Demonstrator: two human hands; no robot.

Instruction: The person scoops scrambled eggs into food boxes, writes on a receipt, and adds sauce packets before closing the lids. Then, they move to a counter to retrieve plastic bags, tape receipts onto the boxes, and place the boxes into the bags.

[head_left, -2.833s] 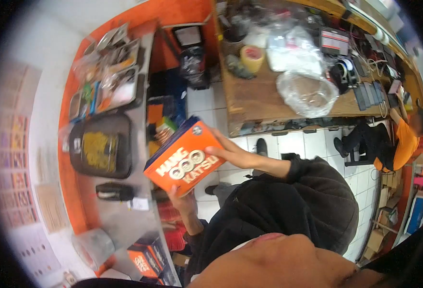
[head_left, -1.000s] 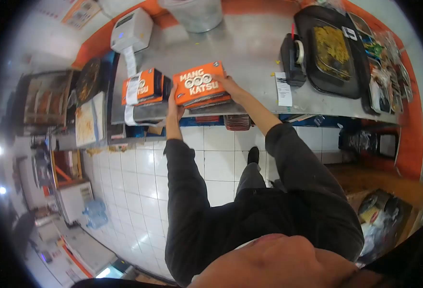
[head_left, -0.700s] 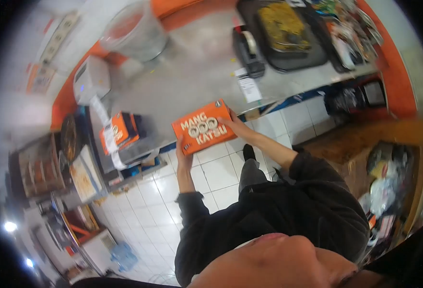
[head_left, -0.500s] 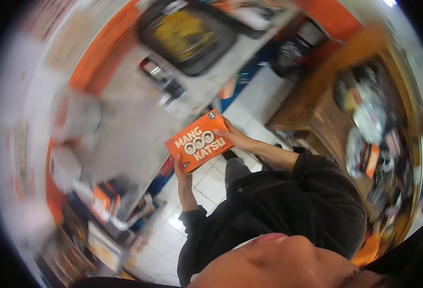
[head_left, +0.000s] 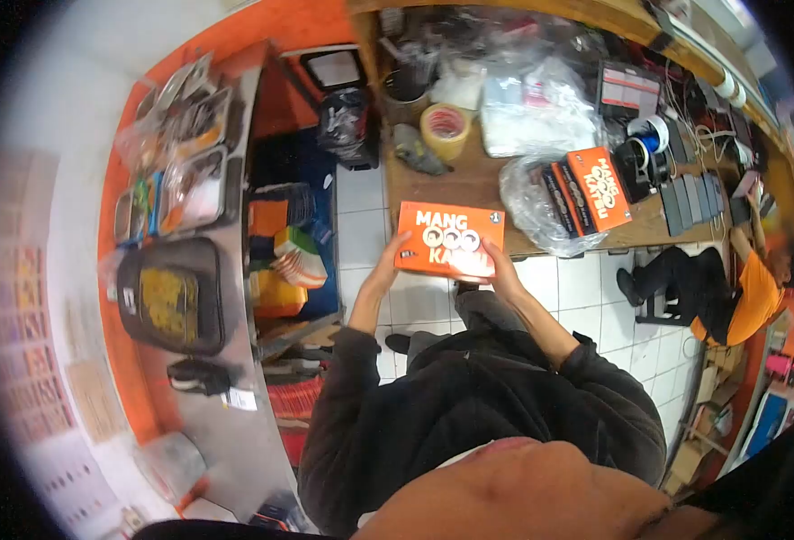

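Observation:
An orange cardboard box (head_left: 451,241) printed "MANG KATSU" is held level in front of my body, between both hands. My left hand (head_left: 383,267) grips its left end, with the thumb near the top face. At the opposite end, my right hand (head_left: 503,272) is closed on the lower right corner, its thumb over part of the lettering. Fingers beneath the box are hidden. Beyond it, on the wooden table (head_left: 469,180), several similar orange boxes (head_left: 598,191) stand leaning together on clear plastic wrap.
A roll of tape (head_left: 445,131), plastic bags (head_left: 541,108) and a row of phones (head_left: 690,198) lie on the wooden table. At left, a metal counter (head_left: 235,432) carries trays (head_left: 194,189) and a dark backpack (head_left: 170,295). A person in an orange shirt (head_left: 746,301) sits at right.
My view has swung right, from the counter to the wooden table with the orange boxes. The box in my hands has turned to sit nearly straight, still held at both ends.

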